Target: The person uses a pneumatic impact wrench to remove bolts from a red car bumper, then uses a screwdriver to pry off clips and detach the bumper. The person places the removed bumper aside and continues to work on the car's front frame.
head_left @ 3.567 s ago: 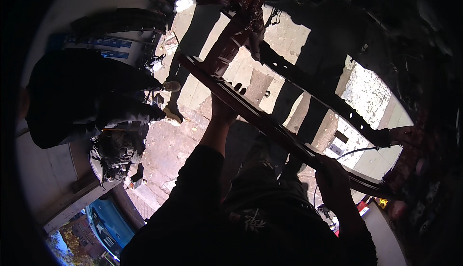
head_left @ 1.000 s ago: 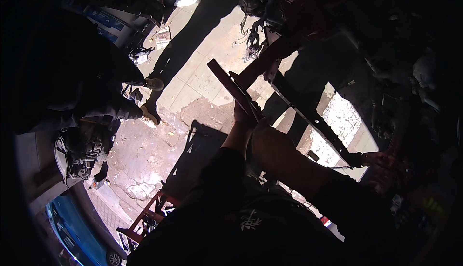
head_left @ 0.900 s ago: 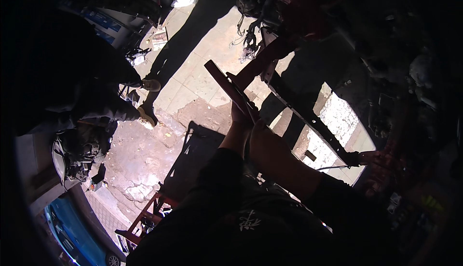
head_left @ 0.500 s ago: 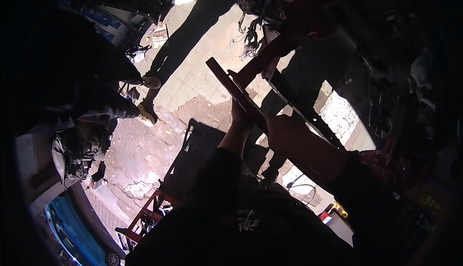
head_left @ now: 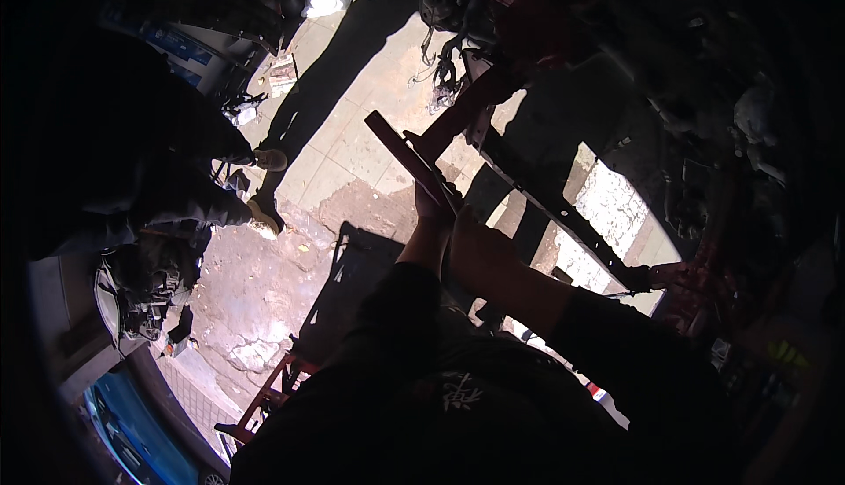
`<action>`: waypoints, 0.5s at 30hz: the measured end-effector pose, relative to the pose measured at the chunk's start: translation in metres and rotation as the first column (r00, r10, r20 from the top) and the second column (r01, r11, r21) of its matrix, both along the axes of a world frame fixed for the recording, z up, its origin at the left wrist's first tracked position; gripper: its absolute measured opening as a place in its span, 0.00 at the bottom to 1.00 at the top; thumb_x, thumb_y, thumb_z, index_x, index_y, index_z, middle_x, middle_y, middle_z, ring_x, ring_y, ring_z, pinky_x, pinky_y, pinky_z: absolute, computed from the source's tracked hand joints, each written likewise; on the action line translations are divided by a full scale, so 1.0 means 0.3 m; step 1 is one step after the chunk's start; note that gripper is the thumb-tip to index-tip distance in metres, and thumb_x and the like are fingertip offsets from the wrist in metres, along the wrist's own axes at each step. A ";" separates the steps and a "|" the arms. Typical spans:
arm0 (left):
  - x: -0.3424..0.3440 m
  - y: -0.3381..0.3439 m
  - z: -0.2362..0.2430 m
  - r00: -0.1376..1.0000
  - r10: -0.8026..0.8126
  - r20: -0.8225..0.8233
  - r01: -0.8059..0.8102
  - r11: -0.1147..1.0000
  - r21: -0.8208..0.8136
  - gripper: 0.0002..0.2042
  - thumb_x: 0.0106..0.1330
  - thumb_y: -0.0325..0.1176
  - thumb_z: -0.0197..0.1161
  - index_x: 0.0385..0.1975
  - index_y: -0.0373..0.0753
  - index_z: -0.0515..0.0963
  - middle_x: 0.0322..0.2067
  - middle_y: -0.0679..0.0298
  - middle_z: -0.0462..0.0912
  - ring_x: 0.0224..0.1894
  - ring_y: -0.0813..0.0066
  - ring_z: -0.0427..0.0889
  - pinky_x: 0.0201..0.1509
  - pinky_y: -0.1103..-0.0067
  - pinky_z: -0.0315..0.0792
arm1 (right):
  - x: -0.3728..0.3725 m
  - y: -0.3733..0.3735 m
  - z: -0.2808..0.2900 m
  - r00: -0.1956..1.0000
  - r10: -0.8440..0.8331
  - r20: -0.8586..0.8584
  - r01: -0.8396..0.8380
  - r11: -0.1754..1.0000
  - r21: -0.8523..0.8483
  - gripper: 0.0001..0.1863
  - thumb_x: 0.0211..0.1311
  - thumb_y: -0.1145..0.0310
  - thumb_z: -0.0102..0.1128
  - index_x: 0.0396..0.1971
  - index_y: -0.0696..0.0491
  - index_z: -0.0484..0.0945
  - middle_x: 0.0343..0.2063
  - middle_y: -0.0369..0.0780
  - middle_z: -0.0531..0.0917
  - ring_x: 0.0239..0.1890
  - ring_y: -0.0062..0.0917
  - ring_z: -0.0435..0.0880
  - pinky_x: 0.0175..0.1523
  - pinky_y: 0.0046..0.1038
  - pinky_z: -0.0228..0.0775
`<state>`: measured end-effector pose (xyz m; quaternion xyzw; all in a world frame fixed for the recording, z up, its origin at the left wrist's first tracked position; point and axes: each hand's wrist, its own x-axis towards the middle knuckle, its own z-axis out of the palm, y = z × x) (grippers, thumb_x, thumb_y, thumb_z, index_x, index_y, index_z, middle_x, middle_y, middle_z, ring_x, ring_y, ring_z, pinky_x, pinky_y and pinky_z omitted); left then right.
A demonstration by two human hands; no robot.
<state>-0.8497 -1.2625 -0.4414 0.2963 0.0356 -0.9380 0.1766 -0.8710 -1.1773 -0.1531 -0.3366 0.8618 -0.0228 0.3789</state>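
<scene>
A dark red metal bar (head_left: 394,143) slants across the middle of the view. My left hand (head_left: 429,206) is wrapped round its lower part from beneath. Beside it, my right hand (head_left: 481,252) is closed close to the bar's near end; deep shade hides what its fingers hold, if anything. A dark red frame rail (head_left: 468,113) runs from the upper right down to the bar and meets or overlaps it; I cannot tell whether they are joined. To the right of the rail, a long dark strip with a pale edge (head_left: 550,209) slants toward the lower right.
Loose wiring (head_left: 446,71) hangs at the top by a dark red vehicle body (head_left: 528,23). At left stands another person, shoes (head_left: 271,160) on the cracked floor (head_left: 255,282). Below are machine parts (head_left: 150,287), a blue car (head_left: 141,428) and a red metal frame (head_left: 268,388).
My right hand has moved left along the bar, closer to my left hand. The view has shifted slightly. My left hand keeps its hold on the bar.
</scene>
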 end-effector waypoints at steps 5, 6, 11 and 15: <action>-0.035 0.041 0.082 0.972 0.076 0.222 -0.070 0.997 -0.038 0.17 0.81 0.59 0.52 0.43 0.52 0.76 0.23 0.71 0.76 0.22 0.71 0.78 0.24 0.70 0.73 | -0.218 -0.039 0.140 0.957 0.253 0.145 -0.270 0.956 0.117 0.16 0.68 0.68 0.58 0.49 0.65 0.80 0.40 0.58 0.89 0.43 0.51 0.92 0.49 0.51 0.84; -0.041 0.039 0.094 0.976 0.075 0.203 -0.056 0.994 -0.097 0.18 0.80 0.61 0.52 0.42 0.53 0.76 0.23 0.72 0.76 0.22 0.72 0.78 0.25 0.72 0.73 | -0.270 -0.082 0.149 0.938 0.295 0.182 -0.325 0.931 0.167 0.14 0.68 0.67 0.60 0.43 0.62 0.85 0.41 0.55 0.90 0.44 0.48 0.93 0.50 0.49 0.84; -0.069 0.017 0.098 0.970 0.029 0.239 -0.013 0.997 -0.070 0.20 0.79 0.62 0.51 0.40 0.53 0.76 0.21 0.72 0.75 0.21 0.71 0.78 0.24 0.73 0.72 | -0.345 -0.174 0.185 0.876 0.448 0.178 -0.482 0.819 0.311 0.14 0.64 0.68 0.67 0.45 0.61 0.88 0.42 0.53 0.91 0.46 0.46 0.93 0.51 0.45 0.85; -0.047 0.011 0.063 0.963 -0.075 0.258 0.088 0.995 -0.038 0.21 0.80 0.62 0.49 0.37 0.52 0.76 0.19 0.71 0.74 0.19 0.70 0.76 0.22 0.71 0.71 | -0.397 -0.096 0.145 0.853 0.496 0.163 -0.520 0.835 0.181 0.21 0.62 0.73 0.66 0.55 0.61 0.84 0.46 0.53 0.90 0.49 0.46 0.92 0.52 0.45 0.85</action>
